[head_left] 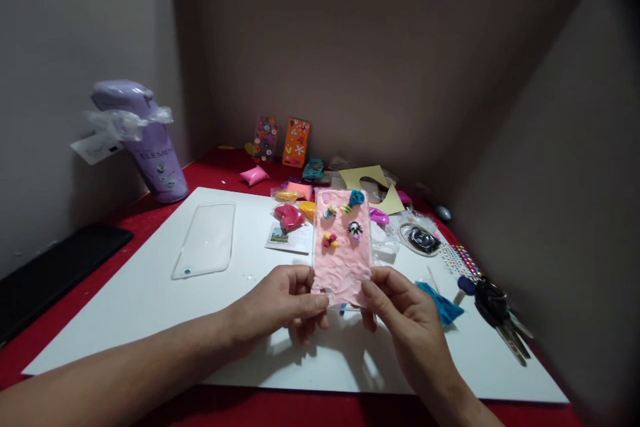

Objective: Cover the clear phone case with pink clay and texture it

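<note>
Above the white board (150,293): the pink phone case (341,260) is held up off the surface, face to the camera, with its lower end between both hands.
Case surface: a rough pink coating covers the back. A blue rose (357,198), a black-and-white flower (355,229) and small pink-yellow balls (329,240) are stuck on the upper half.
Weight and stiffness: it looks light. The thin shell probably flexes if squeezed.
Fragile parts: the coating looks soft enough to dent, and the small ornaments could likely be knocked off.
Where to hold: the side edges and lower corners seem safest, well away from the ornaments.
Left hand (285,297): pinches the lower left edge, thumb on the front and fingers curled behind.
Right hand (405,320): pinches the lower right corner, thumb on the front and fingers behind.
Arms: both forearms come in low from the bottom of the view and converge at the case.
Nearby: a clear case (207,240) lies flat on the board to the left. Clay packets (290,213) lie beyond the hands. A blue scrap (443,307) and keys (500,313) sit just right of the right hand.
</note>
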`<state>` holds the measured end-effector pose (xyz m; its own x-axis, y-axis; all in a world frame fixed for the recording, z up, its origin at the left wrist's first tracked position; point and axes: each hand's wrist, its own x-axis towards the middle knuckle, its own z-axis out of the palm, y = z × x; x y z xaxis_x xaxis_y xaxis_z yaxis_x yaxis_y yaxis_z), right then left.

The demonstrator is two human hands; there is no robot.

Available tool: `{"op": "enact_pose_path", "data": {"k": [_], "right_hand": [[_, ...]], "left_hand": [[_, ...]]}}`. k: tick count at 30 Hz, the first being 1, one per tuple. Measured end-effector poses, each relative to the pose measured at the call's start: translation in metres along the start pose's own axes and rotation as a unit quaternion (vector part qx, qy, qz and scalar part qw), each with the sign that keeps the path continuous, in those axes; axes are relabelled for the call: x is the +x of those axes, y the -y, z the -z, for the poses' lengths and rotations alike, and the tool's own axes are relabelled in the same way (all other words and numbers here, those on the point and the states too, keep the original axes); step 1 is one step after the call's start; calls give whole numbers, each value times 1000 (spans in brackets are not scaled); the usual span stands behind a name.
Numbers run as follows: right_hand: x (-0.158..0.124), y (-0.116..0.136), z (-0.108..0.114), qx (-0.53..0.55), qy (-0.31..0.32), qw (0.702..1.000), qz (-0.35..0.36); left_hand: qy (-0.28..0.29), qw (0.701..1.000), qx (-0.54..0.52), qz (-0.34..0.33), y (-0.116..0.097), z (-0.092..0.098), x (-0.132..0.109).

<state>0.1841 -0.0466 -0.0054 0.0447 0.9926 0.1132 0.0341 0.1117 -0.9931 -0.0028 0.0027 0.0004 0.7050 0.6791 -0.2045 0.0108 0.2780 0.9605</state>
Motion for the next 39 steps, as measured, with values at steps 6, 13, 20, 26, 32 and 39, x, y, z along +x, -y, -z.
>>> {"op": "enact_pose_path", "data": {"k": [6, 13, 20, 26, 32, 39], "right_hand": [[-2, 1, 0, -9, -5, 1000, 2], [-3, 3, -1, -29, -5, 1000, 7], [-4, 4, -3, -31, -11, 999, 16], [-4, 4, -3, -63, -14, 998, 27], [-6, 5, -4, -77, -14, 996, 35], [-8, 5, -4, -93, -9, 995, 43]], "left_hand": [[-4, 1000, 2, 6, -3, 0, 0], [-22, 1000, 1, 9, -3, -1, 3], [-22, 1000, 6, 15, -6, -2, 1], [-36, 999, 8, 18, -3, -4, 1], [-38, 999, 8, 21, -3, -4, 2], [-51, 998, 10, 32, -4, -5, 2]]}}
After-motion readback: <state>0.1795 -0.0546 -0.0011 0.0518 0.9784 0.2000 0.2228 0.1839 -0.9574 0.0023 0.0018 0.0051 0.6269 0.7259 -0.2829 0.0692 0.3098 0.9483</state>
